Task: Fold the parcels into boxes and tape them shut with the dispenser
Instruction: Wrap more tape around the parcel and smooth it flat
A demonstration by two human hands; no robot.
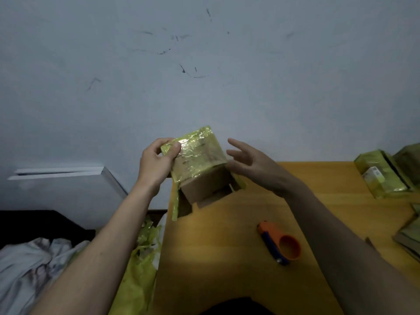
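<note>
Head view showed the left hand pinching the yellow-taped box aloft at its ten o'clock corner, open flaps facing six o'clock, while the right hand (fingers spread, holding nothing) hovered just beside its three o'clock side, with the tape dispenser lying on the table nearer that hand.

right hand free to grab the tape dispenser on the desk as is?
Probably yes. The right hand is open and holds nothing, and the tape dispenser lies uncovered on the desk nearer the person, with nothing between them.
</note>
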